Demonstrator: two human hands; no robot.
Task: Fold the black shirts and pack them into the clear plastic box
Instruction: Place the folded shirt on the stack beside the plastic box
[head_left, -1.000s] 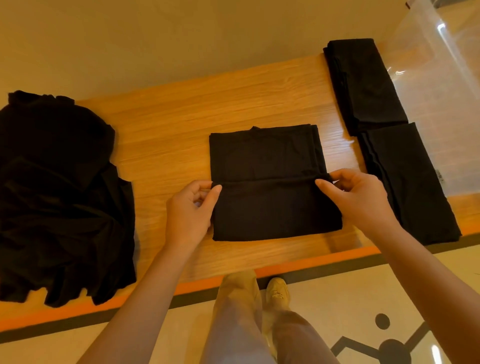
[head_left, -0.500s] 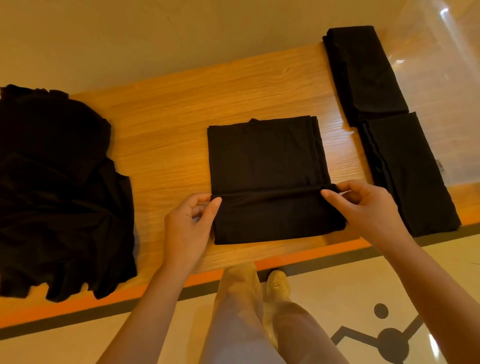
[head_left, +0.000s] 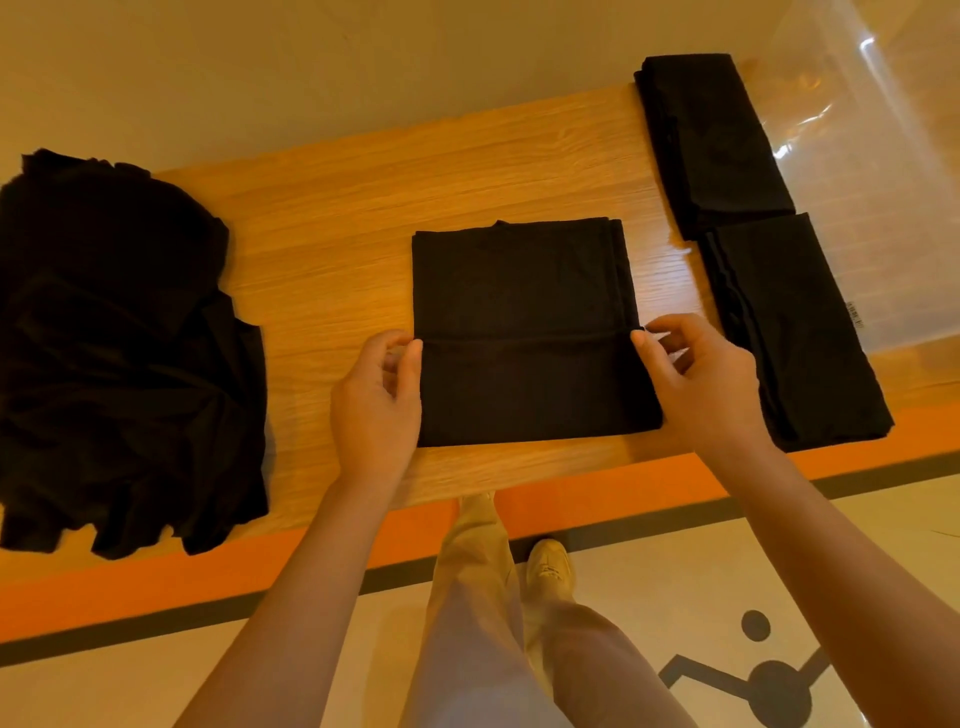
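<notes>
A black shirt (head_left: 524, 291) lies folded into a rectangle at the middle of the wooden table (head_left: 415, 171), with its near part doubled over as a flap. My left hand (head_left: 376, 400) pinches the flap's left end, thumb on top and fingers curled. At the flap's right end my right hand (head_left: 701, 384) pinches the same edge. Two folded black shirts lie at the right, one farther (head_left: 711, 140) and one nearer (head_left: 795, 332), beside the clear plastic box (head_left: 883, 182).
A heap of unfolded black shirts (head_left: 114, 353) covers the table's left end. An orange strip (head_left: 597, 499) runs along the table's near edge. My legs and a shoe (head_left: 548, 569) show on the floor below it.
Both hands have stayed at the ends of the flap's edge, which has shifted only slightly over the shirt. The view has moved a little.
</notes>
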